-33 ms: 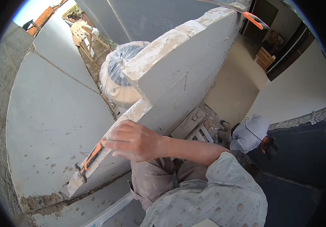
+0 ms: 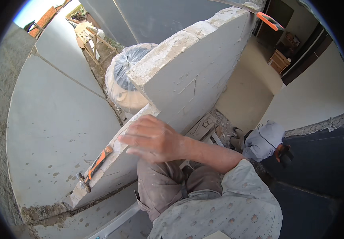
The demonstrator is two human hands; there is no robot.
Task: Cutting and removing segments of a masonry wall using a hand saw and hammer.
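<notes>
My right hand [image 2: 152, 137] is raised over the low step of the block wall, palm down. Its fingers are slightly blurred but stretched out and apart, and they hold nothing. A hammer [image 2: 97, 164] with an orange and black handle rests on the narrow top of that step, just left of my fingertips. Its metal head lies toward the lower left end. My left hand is out of view.
The grey block wall [image 2: 196, 79] steps up toward the far right. A saw with an orange handle [image 2: 269, 21] lies on its top. A plastic-wrapped bundle [image 2: 126, 77] stands behind it. Another person [image 2: 263, 139] bends at the right, near a dark panel [image 2: 311, 163].
My right hand has let go of the hammer handle and moved up and to the right. The hammer stays on the wall ledge.
</notes>
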